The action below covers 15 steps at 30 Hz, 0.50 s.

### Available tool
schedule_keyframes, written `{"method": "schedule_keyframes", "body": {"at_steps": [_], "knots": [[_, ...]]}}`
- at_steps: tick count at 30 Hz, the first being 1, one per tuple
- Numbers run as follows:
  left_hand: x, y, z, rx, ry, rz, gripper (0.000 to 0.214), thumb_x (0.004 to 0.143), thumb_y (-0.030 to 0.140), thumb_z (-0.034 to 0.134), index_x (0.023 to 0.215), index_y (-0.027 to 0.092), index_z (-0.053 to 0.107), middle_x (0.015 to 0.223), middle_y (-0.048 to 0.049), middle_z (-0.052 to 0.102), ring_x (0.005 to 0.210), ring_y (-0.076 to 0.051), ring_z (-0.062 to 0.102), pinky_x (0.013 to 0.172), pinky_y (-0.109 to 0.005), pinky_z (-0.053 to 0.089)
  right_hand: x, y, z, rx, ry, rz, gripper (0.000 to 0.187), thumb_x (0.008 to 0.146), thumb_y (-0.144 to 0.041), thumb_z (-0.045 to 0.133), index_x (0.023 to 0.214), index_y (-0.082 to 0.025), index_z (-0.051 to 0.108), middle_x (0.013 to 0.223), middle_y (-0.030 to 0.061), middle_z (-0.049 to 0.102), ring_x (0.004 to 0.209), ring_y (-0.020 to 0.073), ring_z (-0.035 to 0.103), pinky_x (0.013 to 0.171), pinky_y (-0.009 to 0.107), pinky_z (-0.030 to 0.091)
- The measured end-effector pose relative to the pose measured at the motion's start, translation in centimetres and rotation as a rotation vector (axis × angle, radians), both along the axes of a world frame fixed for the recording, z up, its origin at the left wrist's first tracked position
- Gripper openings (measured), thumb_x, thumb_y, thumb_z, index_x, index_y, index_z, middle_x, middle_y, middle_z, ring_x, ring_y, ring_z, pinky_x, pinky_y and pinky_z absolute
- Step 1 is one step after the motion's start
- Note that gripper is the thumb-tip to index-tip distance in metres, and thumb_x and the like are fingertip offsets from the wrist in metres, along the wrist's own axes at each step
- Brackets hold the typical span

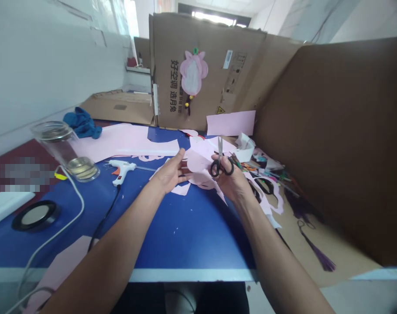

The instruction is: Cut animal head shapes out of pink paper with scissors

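Observation:
Black-handled scissors (220, 163) are in my right hand (233, 181), their blades pointing up and away from me. A pink paper cut-out (198, 161) with rounded edges lies between my two hands. My left hand (169, 175) is at its left side, thumb raised and fingers stretched apart; the fingertips meet the paper's edge, and I cannot tell whether they press on it. Beneath and around it are pink scraps (181, 189) on the blue tabletop (185, 235).
At left lie a white glue gun (121, 169), a glass jar (67, 148), black tape (36, 216) and a blue cloth (81, 123). Tall cardboard (251, 56) walls the back and right, bearing a pink paper figure (193, 74). A purple tassel (321, 253) lies at right.

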State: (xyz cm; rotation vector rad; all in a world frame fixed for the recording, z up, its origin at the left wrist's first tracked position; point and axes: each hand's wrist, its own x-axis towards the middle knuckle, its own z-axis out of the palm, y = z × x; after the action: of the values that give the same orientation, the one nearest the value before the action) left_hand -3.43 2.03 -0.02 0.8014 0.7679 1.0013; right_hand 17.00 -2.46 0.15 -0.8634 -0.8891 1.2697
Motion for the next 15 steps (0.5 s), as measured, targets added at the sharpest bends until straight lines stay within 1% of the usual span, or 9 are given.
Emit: {"method": "schedule_keyframes", "body": {"at_steps": [2,3,4,5,7,10,12,15], "knots": [[0.5,-0.4,-0.2,0.029,0.078,-0.04,0.05,0.07,0.042,0.095,0.108,0.02,0.072,0.114,-0.0141,0.076,0.09,-0.023,0.073,0.082,-0.038,0.059,-0.1,0.1,-0.1,0.018,0.03,-0.04,0.046,0.071,-0.058,0.09,0.1,-0.024,0.078,0.072,-0.0033,0.06,0.066,0.0132,0.055,0.07,0.028,0.054],[0.8,-0.6,-0.4,0.037,0.112,-0.06,0.048,0.068,0.033,0.096,0.108,0.02,0.072,0.114,-0.0131,0.077,0.09,-0.021,0.073,0.082,-0.035,0.058,-0.1,0.2,-0.2,0.028,0.038,-0.05,0.045,0.072,-0.057,0.09,0.1,-0.025,0.078,0.073,-0.003,0.061,0.066,0.0133,0.056,0.07,0.028,0.054],[1.0,-0.8,-0.5,0.036,0.125,-0.072,0.043,0.068,0.028,0.095,0.104,0.019,0.073,0.11,-0.0126,0.077,0.088,-0.02,0.074,0.081,-0.034,0.058,-0.2,0.2,-0.3,0.039,0.041,-0.057,0.044,0.072,-0.057,0.09,0.1,-0.025,0.078,0.073,-0.0028,0.061,0.067,0.0134,0.057,0.069,0.027,0.054],[1.2,-0.9,-0.6,0.041,0.127,-0.058,0.036,0.071,0.026,0.092,0.1,0.018,0.074,0.104,-0.0119,0.078,0.085,-0.019,0.073,0.079,-0.032,0.057,-0.3,0.2,-0.4,0.046,0.038,-0.06,0.044,0.074,-0.058,0.089,0.101,-0.025,0.078,0.073,-0.0026,0.061,0.067,0.0135,0.057,0.068,0.027,0.054],[1.5,-0.9,-0.6,0.06,0.115,0.014,0.026,0.073,0.023,0.089,0.092,0.017,0.073,0.091,-0.0103,0.077,0.079,-0.017,0.072,0.076,-0.03,0.056,-0.6,0.1,-0.7,0.041,0.02,-0.049,0.044,0.075,-0.06,0.088,0.101,-0.025,0.078,0.073,-0.0019,0.061,0.067,0.0143,0.058,0.069,0.028,0.054],[1.2,-0.5,-0.2,0.109,0.061,0.137,0.021,0.071,0.023,0.085,0.086,0.017,0.071,0.085,-0.0083,0.075,0.077,-0.017,0.071,0.075,-0.03,0.056,-1.0,0.0,-1.0,0.006,-0.024,0.013,0.045,0.076,-0.062,0.086,0.103,-0.026,0.079,0.077,-0.0002,0.065,0.068,0.0161,0.059,0.072,0.032,0.055],[0.5,-0.1,0.2,0.15,0.026,0.193,0.022,0.068,0.024,0.084,0.082,0.017,0.068,0.083,-0.0063,0.074,0.076,-0.017,0.07,0.076,-0.032,0.057,-1.0,-0.1,-1.0,0.006,-0.057,0.036,0.045,0.076,-0.062,0.085,0.103,-0.026,0.079,0.086,0.0022,0.07,0.075,0.0181,0.062,0.074,0.033,0.054],[-0.7,0.2,0.9,0.219,0.07,0.213,0.02,0.063,0.022,0.079,0.073,0.019,0.062,0.075,-0.0027,0.069,0.071,-0.017,0.065,0.074,-0.034,0.058,-0.3,-0.2,-0.5,0.054,-0.097,-0.011,0.046,0.075,-0.06,0.086,0.104,-0.024,0.08,0.108,0.0062,0.074,0.094,0.0221,0.064,0.077,0.032,0.052]]}}
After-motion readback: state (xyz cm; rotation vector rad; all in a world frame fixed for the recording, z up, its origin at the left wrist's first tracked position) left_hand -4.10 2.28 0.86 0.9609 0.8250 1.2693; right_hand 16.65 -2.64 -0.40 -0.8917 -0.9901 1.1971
